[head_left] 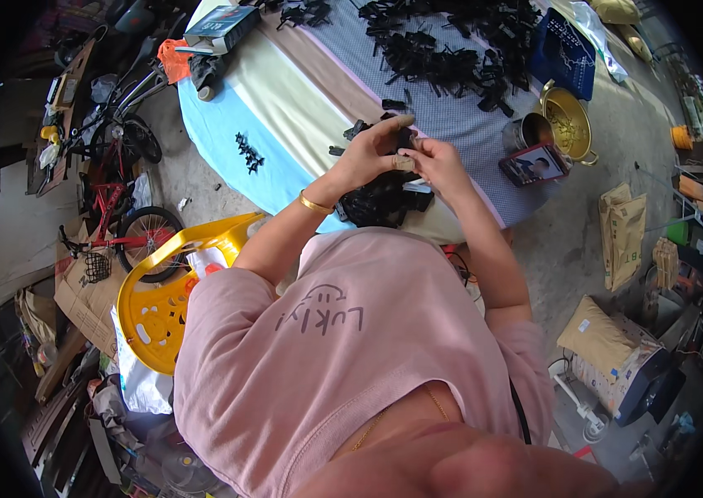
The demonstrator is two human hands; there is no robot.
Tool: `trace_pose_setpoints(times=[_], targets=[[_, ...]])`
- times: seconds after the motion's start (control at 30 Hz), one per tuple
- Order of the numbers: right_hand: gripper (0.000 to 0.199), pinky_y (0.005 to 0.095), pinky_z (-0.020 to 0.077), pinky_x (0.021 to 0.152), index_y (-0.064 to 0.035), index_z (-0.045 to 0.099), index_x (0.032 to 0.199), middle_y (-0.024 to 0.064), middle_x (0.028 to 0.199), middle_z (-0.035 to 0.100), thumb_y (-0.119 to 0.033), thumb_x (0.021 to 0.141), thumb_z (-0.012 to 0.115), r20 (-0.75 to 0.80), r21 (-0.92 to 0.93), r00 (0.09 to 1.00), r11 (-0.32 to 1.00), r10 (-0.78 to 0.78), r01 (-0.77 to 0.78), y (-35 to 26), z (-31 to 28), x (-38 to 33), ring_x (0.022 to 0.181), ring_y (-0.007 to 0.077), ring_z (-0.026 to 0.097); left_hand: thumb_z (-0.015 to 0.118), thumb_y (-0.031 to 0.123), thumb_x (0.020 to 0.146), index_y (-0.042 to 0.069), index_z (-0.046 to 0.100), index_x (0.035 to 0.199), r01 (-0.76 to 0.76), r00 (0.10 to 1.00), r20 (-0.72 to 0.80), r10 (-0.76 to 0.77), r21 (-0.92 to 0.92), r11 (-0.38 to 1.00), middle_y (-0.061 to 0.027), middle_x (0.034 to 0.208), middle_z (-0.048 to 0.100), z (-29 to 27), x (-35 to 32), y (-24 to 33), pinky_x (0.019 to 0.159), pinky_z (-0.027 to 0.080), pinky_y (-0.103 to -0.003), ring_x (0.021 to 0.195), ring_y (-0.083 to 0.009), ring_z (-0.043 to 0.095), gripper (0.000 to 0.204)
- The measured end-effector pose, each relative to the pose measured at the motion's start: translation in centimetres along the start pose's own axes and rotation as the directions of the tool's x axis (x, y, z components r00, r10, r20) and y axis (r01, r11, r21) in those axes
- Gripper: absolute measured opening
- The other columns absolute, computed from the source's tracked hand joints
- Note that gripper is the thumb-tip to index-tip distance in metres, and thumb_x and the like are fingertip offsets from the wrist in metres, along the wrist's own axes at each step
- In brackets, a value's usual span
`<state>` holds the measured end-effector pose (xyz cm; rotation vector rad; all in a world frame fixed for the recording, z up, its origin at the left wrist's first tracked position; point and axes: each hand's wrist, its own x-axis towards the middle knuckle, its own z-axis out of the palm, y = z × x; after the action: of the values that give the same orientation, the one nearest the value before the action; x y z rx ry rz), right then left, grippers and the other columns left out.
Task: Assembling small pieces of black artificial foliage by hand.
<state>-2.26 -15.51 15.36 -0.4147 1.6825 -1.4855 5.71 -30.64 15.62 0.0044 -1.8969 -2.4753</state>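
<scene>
Cloth in broad stripes covers the round-edged worktop point(276, 91) at the top of the frame. At upper centre, the left hand point(368, 158) and right hand point(439, 163) each pinch a small black piece point(405, 138) in a fingertip grip; fingers partly hide it, so its shape is hard to tell. Just below lies a dark pile point(372, 204). Beyond, at upper right, spread a heap of black parts point(451, 62), a blue basket point(565, 54) and a gold-coloured pot point(581, 124). Farther out, a yellow chair point(145, 332) stands at left.

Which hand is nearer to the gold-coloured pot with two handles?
The right. The right hand is left of the pot; the left hand is farther left, beyond the right.
</scene>
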Motion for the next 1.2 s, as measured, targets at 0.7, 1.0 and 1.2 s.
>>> trace_pose_setpoints(times=[0.7, 1.0, 1.2], targets=[[0.013, 0.021, 0.0361, 0.045, -0.0009, 0.062, 0.08, 0.0013, 0.057, 0.057, -0.009, 0.084, 0.053, -0.007, -0.41, 0.934, 0.852, -0.358, 0.324, -3.8, 1.5, -3.6, 0.049, 0.005, 0.047, 0.056, 0.0, 0.083, -0.004, 0.046, 0.099, -0.055, 0.978, -0.202, 0.05, -0.016, 0.998, -0.0105, 0.101, 0.056, 1.4, -2.2, 1.3, 0.078, 0.049, -0.026, 0.088, -0.0139, 0.056, 0.019], [0.012, 0.0196, 0.0346, 0.046, -0.0005, 0.061, 0.089, 0.0012, 0.064, 0.058, -0.01, 0.083, 0.058, -0.076, -0.32, 0.913, 0.877, -0.4, 0.358, -3.4, 1.7, -3.9, 0.051, 0.0029, 0.043, 0.046, 0.005, 0.089, -0.001, 0.043, 0.111, -0.072, 0.963, -0.265, 0.047, -0.086, 0.994, -0.0148, 0.112, 0.053, 1.6, -1.8, 2.3, 0.087, 0.046, -0.03, 0.101, -0.0192, 0.055, 0.023], [0.014, 0.0206, 0.0413, 0.051, 0.0002, 0.06, 0.088, 0.0038, 0.068, 0.06, -0.005, 0.076, 0.066, -0.062, -0.476, 0.765, 0.693, -0.641, 0.541, -3.9, 1.5, -4.5, 0.056, 0.0077, 0.053, 0.037, 0.018, 0.094, -0.001, 0.041, 0.116, 0.216, 0.935, -0.047, -0.351, -0.709, 0.671, -0.0163, 0.114, 0.051, 1.1, -1.4, 3.5, 0.086, 0.048, -0.034, 0.103, -0.0245, 0.054, 0.03]])
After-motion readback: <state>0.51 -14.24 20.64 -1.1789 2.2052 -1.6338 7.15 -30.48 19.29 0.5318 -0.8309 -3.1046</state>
